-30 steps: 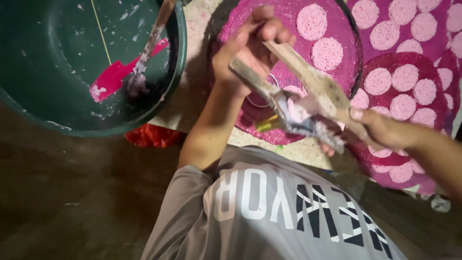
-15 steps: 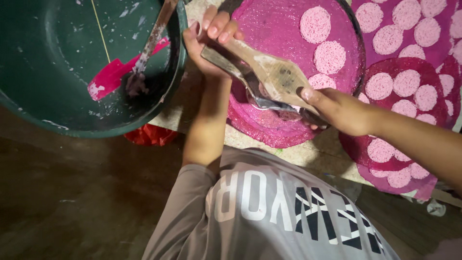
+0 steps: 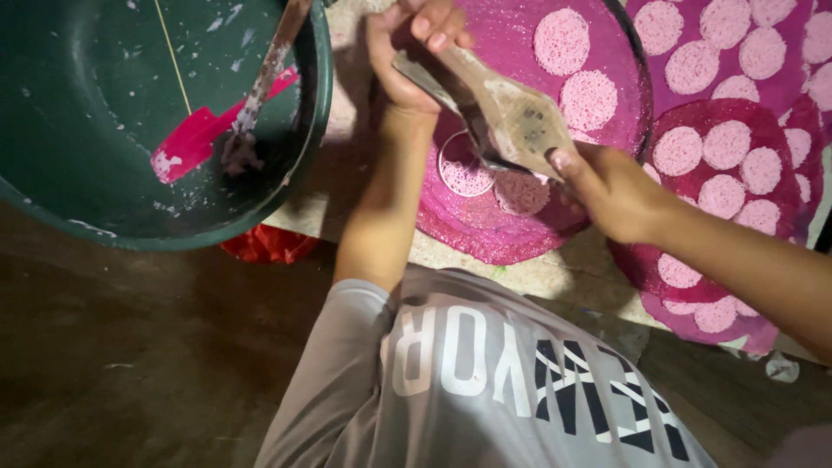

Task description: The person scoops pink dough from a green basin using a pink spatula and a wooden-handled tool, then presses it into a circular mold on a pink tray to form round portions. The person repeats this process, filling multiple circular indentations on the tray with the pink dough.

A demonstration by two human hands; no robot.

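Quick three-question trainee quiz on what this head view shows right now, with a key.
1. True or false: the pink spatula lies inside the green basin.
2. The left hand and the right hand both hold the wooden tool. Which one grips the end nearer the basin? A) left B) right C) both at one spot
3. Fill in: the pale pink discs lie on round ____-coloured mats.

Key: 1 true; 2 A; 3 magenta.
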